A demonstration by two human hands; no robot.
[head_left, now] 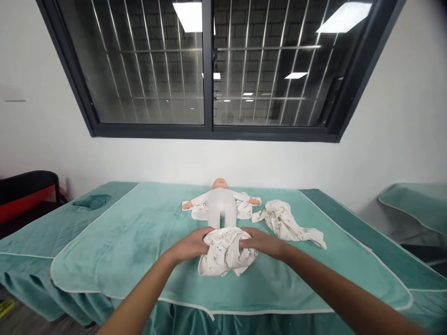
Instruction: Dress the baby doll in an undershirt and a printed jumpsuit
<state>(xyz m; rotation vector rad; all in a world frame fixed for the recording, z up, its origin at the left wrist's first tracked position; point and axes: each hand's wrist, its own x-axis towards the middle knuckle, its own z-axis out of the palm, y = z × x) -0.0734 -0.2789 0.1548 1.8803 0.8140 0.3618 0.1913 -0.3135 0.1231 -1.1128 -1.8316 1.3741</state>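
A baby doll (220, 200) with a white cloth body lies on its back, arms spread, head toward the wall. At its feet, my left hand (193, 243) and my right hand (260, 242) grip the two sides of a bunched white patterned baby garment (226, 253), fingers tucked into its folds. The garment covers the ends of the doll's legs from my view; whether the feet are inside it I cannot tell. Under the doll's arms and back lies another white garment (197, 213), spread out. To the right of the doll sits a crumpled white piece of baby clothing (282, 221).
A light green mat (132, 246) with white piping covers the middle of a green quilted bed (35, 232). A black and red chair (30, 195) stands at the left. Behind the bed is a white wall with a barred window (209, 132). Another green-covered surface (422, 204) is at the right.
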